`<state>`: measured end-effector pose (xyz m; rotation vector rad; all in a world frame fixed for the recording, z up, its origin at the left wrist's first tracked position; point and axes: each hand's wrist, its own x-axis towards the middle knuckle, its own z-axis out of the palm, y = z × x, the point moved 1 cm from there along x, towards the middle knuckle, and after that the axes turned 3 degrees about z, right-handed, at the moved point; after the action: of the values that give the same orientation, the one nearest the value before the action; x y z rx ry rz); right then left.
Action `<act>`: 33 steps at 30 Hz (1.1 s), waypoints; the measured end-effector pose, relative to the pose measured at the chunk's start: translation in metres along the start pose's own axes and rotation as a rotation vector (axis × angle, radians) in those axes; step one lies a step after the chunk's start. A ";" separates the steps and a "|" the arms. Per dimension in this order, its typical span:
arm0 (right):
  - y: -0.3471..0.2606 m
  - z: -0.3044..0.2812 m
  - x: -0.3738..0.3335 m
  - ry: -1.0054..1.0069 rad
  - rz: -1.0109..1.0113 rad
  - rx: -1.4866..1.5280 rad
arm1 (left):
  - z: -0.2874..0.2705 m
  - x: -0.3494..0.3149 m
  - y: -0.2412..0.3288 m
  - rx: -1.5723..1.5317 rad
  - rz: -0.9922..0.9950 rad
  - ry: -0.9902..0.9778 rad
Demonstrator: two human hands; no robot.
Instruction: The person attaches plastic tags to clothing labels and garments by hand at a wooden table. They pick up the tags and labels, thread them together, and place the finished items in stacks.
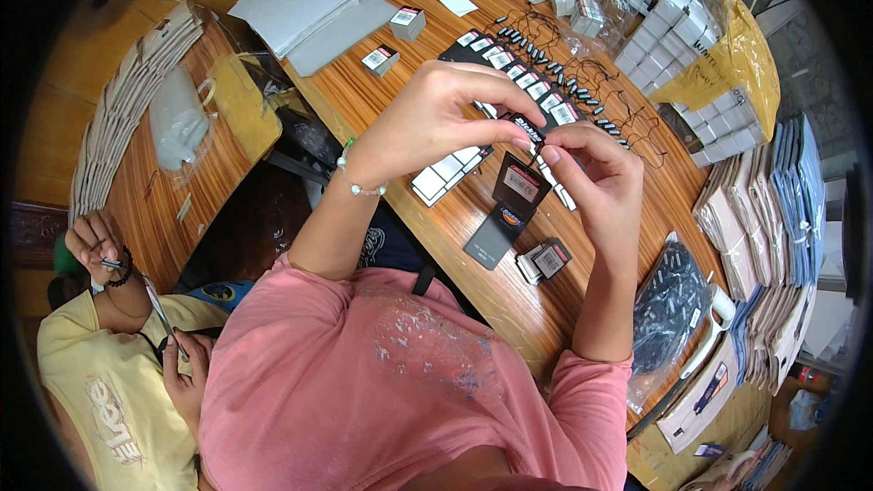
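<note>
My left hand [455,114] and my right hand [596,159] meet over the wooden table, thumbs and forefingers pinched close together. Between them is a small black piece with pale lettering, on the cord of a hang tag; its exact end is hidden by my fingertips. Below the fingers hangs the dark hang tag [520,185] with a sticker on it, and a grey tag [494,236] reaches down under that. A short stack of stickered tags [549,260] lies on the table beneath my right wrist. White-faced cards [446,177] lie under my left hand.
Tags with black cords [536,77] lie in a row behind my hands. A bag of dark fasteners [668,309] and folded garments [764,209] are at right, below white boxes [673,36]. Paper sheets [296,9] lie far left. A co-worker in yellow [118,391] holds scissors.
</note>
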<state>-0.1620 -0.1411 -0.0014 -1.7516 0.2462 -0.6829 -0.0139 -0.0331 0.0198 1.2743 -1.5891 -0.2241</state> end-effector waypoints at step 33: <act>0.009 -0.013 0.005 -0.023 0.085 -0.092 | 0.011 0.002 -0.005 0.020 -0.084 -0.032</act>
<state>-0.1638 -0.1573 -0.0063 -1.8249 0.3390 -0.5970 -0.0196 -0.0413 0.0130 1.3604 -1.5700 -0.2838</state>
